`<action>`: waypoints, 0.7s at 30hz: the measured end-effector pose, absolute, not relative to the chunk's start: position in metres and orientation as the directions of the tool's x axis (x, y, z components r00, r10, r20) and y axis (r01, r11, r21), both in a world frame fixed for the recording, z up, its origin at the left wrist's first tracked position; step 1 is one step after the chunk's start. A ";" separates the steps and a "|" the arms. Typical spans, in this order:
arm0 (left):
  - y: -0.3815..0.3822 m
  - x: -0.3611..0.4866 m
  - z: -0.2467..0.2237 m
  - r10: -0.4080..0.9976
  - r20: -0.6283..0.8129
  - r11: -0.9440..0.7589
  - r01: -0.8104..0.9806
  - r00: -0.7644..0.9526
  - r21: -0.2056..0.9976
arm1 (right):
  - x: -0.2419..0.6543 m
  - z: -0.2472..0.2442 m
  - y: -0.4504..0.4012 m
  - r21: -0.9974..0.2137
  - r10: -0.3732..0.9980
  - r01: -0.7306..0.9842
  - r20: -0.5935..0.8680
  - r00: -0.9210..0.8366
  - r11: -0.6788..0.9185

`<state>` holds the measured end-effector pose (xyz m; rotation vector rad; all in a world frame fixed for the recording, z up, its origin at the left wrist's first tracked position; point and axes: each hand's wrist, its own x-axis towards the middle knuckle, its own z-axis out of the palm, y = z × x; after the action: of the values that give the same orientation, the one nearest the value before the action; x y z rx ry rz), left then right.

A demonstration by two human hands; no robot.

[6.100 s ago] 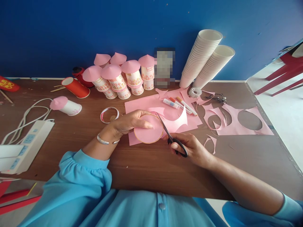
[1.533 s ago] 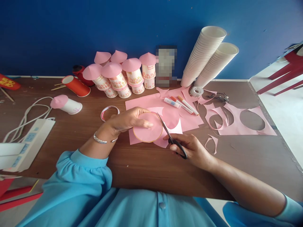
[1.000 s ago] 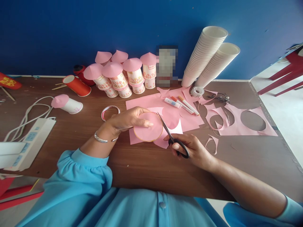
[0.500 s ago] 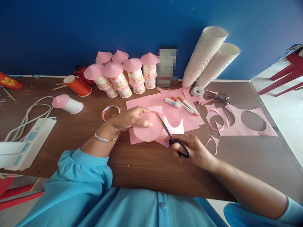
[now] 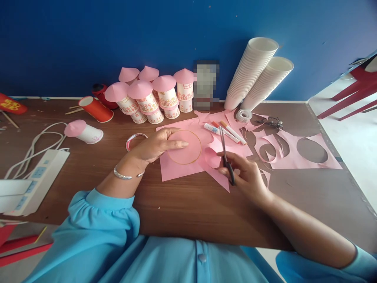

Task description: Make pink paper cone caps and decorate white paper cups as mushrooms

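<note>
A pink paper circle [image 5: 188,151] with a yellowish outline is pinched between the thumb and fingers of my left hand [image 5: 160,145], whose wrist carries a silver bangle. My right hand [image 5: 243,171] is wrapped round the black handles of a pair of scissors [image 5: 225,153], blades pointing up and away from me, apart from the circle. Between the hands a pink paper offcut [image 5: 213,157] curls near the scissors. Larger pink sheets [image 5: 171,169] lie under and beyond the circle. Several markers [image 5: 232,133] rest on the pink paper behind the scissors.
Pink-roofed cup towers [image 5: 141,94] stand along the blue wall. Two tall stacks of white cups [image 5: 251,72] lean to the right, with clear tape [image 5: 244,115] in front. Cut pink scraps [image 5: 306,149] lie right. A tape ring [image 5: 128,142], red cup [image 5: 96,109] and power strip [image 5: 38,181] are left.
The scissors have moved off the circle's edge, to the right, and turned more upright with my right hand. The offcut beside the circle has shifted and curled. My left hand still holds the circle.
</note>
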<state>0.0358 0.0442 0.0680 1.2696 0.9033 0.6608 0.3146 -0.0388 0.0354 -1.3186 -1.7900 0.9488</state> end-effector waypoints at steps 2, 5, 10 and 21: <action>0.045 0.035 0.066 0.873 -0.160 0.180 0.001 0.461 0.984 | 0.320 0.030 -0.033 -0.686 0.931 0.631 0.304 -0.204 0.362; 0.045 0.036 0.064 0.932 -0.104 0.138 -0.075 0.347 0.988 | 0.324 0.021 -0.025 -0.360 0.834 0.809 0.485 -0.264 0.466; 0.040 0.035 0.059 0.975 -0.085 0.114 -0.130 0.207 0.985 | 0.323 0.003 -0.016 -0.153 0.792 0.867 0.503 -0.344 0.474; 0.028 0.018 0.047 0.987 -0.161 0.161 -0.245 0.021 0.956 | 0.341 0.050 -0.042 -0.076 0.704 0.841 0.589 -0.396 0.536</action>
<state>0.0176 0.0284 0.0475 0.9097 1.0976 1.1967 0.3413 -0.0420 0.0499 -1.2458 -2.2071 -0.3144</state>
